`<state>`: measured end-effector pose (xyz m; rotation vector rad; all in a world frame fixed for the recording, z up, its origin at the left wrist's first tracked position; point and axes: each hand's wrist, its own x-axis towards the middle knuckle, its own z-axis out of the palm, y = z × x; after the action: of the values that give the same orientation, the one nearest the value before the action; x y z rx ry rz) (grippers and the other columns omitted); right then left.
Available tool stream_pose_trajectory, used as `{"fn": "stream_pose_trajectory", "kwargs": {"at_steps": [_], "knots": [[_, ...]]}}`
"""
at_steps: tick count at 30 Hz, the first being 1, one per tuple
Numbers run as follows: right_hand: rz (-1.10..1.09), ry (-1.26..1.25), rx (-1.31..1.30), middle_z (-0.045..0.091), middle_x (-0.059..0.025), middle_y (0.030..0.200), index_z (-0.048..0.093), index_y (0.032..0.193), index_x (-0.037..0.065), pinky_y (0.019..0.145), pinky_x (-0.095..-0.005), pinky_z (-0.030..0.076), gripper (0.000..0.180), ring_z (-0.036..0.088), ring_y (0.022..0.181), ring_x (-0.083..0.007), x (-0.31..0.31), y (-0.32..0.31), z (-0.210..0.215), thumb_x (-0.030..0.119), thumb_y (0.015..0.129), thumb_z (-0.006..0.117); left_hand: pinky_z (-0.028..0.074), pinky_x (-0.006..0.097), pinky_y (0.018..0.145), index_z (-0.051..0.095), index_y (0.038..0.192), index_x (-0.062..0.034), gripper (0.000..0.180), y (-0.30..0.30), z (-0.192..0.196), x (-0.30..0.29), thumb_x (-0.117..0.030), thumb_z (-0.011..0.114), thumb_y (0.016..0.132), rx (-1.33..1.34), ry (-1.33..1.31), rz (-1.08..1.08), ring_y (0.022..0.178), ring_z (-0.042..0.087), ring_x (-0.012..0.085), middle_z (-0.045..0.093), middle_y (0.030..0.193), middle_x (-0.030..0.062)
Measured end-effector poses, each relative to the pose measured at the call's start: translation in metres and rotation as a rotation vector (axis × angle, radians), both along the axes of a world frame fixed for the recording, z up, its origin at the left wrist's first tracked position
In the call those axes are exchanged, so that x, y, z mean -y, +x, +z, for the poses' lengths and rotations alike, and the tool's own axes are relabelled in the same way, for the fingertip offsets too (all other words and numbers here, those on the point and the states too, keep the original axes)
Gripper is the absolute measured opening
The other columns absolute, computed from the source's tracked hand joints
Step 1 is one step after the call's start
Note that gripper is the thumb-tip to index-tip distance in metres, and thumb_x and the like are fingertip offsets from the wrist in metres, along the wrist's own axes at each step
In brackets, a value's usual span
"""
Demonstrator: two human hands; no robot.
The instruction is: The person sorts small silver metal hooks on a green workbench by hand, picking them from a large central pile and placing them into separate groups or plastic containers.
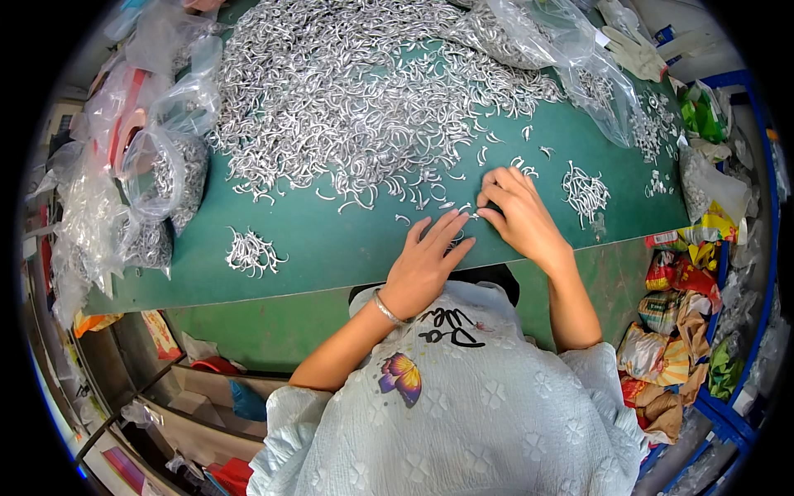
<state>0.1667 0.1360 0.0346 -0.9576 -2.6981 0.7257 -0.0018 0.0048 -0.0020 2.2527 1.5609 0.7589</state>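
Lettering (451,328), black, on shirt (480,405) below left hand (423,264) near metal pieces (372,157)

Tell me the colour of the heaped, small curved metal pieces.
Silvery grey; the curved metal pieces show best in the head view.

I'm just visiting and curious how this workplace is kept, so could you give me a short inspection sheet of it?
Surface: green tabletop, largely covered toward the far side.
Job's things: large heap of small curved silvery pieces; smaller piles at left and right.
Clutter: clear plastic bags at left, another bag at upper right.
Hands: left hand with fingers spread, right hand with fingers curled, both beside loose pieces; whether either grips one is unclear.
Cables: nothing seen.
Surroundings: colourful packages at right.
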Motion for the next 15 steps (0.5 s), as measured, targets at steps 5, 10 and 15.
{"fn": "stream_pose_trajectory", "kwargs": {"at_steps": [5,10,15], "knots": [[0.019,-0.013,-0.146,0.055,-0.0085,0.102,0.06,0.103,0.005,0.086,-0.0395,0.041,0.028,0.051,0.1,-0.0292,0.012,0.001,0.009,0.007,0.077,0.07,0.033,0.055,0.108,0.061,0.117,-0.0061,0.048,-0.002,-0.012,0.002,0.009,0.056,0.072,0.205,-0.022,-0.006,0.13,0.045,0.0351,0.049,0.135,0.0147],[-0.025,-0.237,-0.127,0.055,-0.0135,0.102,0.058,0.11,0.002,0.081,-0.0405,0.046,0.031,0.056,0.096,-0.0345,0.027,-0.002,0.007,0.004,0.081,0.068,0.03,0.057,0.11,0.059,0.117,-0.0059,0.05,-0.004,-0.006,0.004,0.012,0.057,0.07,0.314,-0.003,0.032,0.129,0.044,0.0369,0.05,0.132,0.0154],[-0.303,-0.11,-0.28,0.056,-0.0152,0.096,0.061,0.1,-0.001,0.08,-0.0416,0.047,0.021,0.057,0.094,-0.0355,0.025,0.009,0.007,0.003,0.08,0.068,0.028,0.055,0.112,0.056,0.119,-0.0048,0.049,-0.008,0.014,0.007,0.011,0.058,0.073,0.427,-0.052,0.089,0.13,0.044,0.0382,0.05,0.133,0.0159]]}}
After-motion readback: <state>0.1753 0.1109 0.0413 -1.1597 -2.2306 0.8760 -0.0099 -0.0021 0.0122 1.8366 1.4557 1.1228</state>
